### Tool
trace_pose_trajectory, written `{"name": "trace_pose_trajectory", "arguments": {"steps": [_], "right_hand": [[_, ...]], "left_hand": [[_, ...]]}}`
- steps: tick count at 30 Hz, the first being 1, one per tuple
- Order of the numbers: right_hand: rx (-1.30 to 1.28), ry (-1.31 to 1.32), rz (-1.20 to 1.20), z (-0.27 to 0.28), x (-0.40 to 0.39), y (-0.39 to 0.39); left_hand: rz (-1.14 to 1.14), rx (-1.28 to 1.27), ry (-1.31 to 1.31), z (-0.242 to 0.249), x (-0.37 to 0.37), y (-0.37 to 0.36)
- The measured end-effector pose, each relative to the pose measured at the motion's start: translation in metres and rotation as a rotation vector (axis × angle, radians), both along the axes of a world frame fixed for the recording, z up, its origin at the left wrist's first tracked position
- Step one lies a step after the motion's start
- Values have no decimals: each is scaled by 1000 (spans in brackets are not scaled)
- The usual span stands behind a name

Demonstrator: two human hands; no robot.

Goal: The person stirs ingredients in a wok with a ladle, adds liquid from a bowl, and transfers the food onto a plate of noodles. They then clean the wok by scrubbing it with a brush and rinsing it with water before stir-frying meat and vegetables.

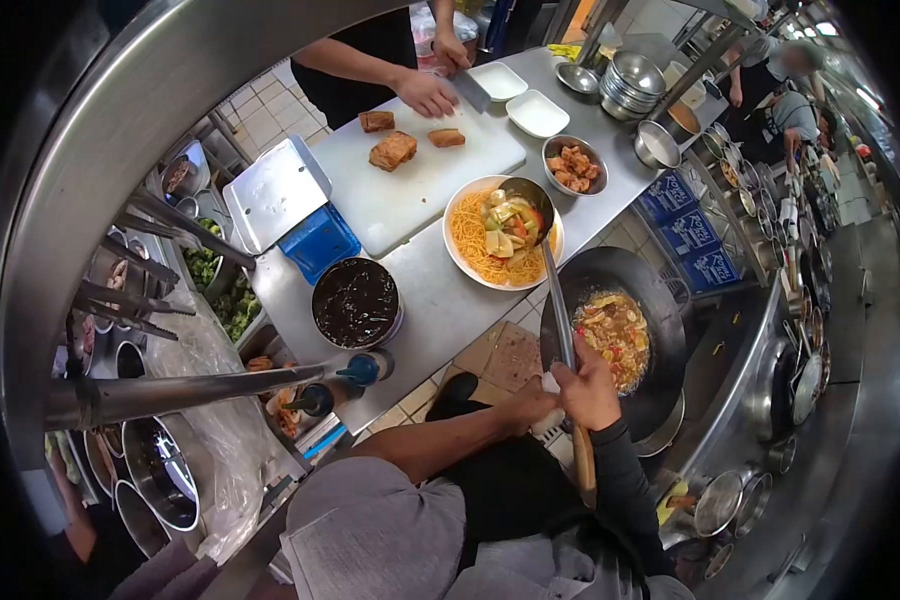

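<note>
Fingers of the right hand (pixel 587 388) wrap tight around the ladle (pixel 555 300) handle; its bowl, full of vegetables, hangs over one plate of noodles (pixel 480 245) at the counter's (pixel 440 300) near edge. Left hand (pixel 528 405) grips the wok (pixel 660 330) handle, fingers hidden. One wok holds saucy stir-fry. One pot of dark sauce (pixel 356 302) stands nearby.

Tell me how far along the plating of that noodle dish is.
Done: crisp noodles already fill the white plate. In hand: the right hand grips the long ladle, whose bowl of vegetables sits over the noodles; the left hand is at the wok's near edge, apparently on a cloth. Left: much saucy stir-fry remains in the wok, so plating looks partway.
</note>
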State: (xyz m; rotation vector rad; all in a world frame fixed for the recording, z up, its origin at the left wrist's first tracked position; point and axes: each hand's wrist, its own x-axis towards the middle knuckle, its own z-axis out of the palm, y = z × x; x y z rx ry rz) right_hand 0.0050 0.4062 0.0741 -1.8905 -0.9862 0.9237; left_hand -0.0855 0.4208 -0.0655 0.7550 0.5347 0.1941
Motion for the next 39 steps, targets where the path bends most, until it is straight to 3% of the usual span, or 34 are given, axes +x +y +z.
{"name": "trace_pose_trajectory", "arguments": {"steps": [1,2,4,7,10,11,14,15,17,18,20,22,24,27,31,34,36,39], "right_hand": [[110,-295,57,-6,-1,-3],[110,-296,55,-10,-2,-6],[8,-654,70,-13,-3,-12],[-96,-712,76,-7,-2,-19],[-5,-706,136,-16,12,-26],[-3,-706,122,-18,12,-27],[126,-548,43,-34,10,-30],[243,-211,-2,-39,7,-27],[116,650,-158,-13,11,-48],[135,649,-197,-3,12,-60],[229,1132,-304,5,14,-86],[313,1241,-335,3,22,-126],[337,1228,-439,3,33,-170],[143,643,-663,18,48,-227],[98,-365,-548,-46,73,-300],[17,-364,-528,-99,50,-311],[47,621,-696,-88,18,-289],[98,1120,-768,-74,-12,-265]], "left_hand": [[-4,-9,-18,5,-1,1],[-9,-18,-35,10,-1,2],[78,57,-106,16,0,2],[-40,-26,81,28,-1,7],[-160,39,-37,-32,5,-3],[-172,45,-37,-23,3,-3],[-40,32,-106,7,-5,2],[-47,-14,-41,8,-5,0],[-164,-63,34,24,-8,5],[-206,-57,36,32,-11,6],[-110,-56,33,41,-14,4],[-107,-6,23,42,-15,-5],[-3,69,224,51,-18,-11],[-37,63,238,41,-22,-21],[-24,61,221,54,-19,-47],[1,101,215,50,-1,-75],[61,154,209,27,8,-93],[35,138,256,-1,13,-98]]}}
